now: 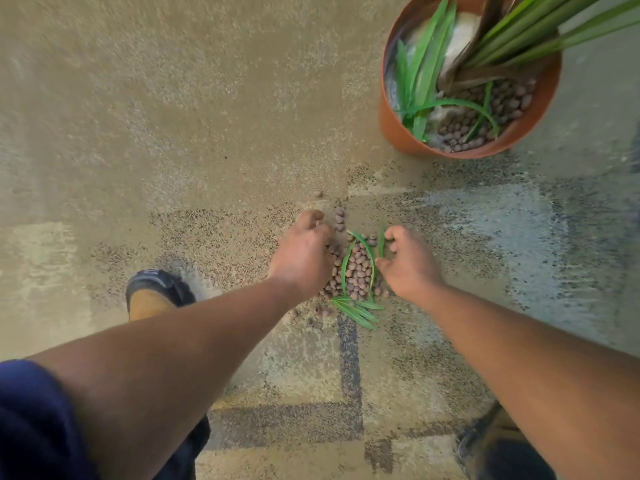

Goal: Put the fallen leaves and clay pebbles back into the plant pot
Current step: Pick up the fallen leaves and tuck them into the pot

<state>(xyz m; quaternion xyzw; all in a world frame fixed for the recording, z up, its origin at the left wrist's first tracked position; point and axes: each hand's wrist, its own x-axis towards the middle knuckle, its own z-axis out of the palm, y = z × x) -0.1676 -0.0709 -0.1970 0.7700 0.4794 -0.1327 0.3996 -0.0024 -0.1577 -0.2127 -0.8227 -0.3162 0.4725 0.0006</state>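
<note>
A heap of brown clay pebbles (356,271) lay on the patterned carpet floor (173,133), with several narrow green fallen leaves (358,311) curved around and beside it and a few stray pebbles trailing off past the heap's far end. The left hand (303,252) rested against the heap's left side, its fingers curled down among the pebbles, though whether it actually grasped any could not be told. The right hand (407,261) sat at the heap's right side with its fingers curled and the thumb close to one upright leaf; whether it pinched that leaf could not be told either. Both bare forearms reached down from the near edge of the view. The terracotta-coloured plant pot (398,129) stood well apart from the heap, toward the far right of the floor, holding a green plant (540,26), some loose leaves and a layer of pebbles inside. A dark shoe (159,284) stood on the carpet near the left forearm.
</note>
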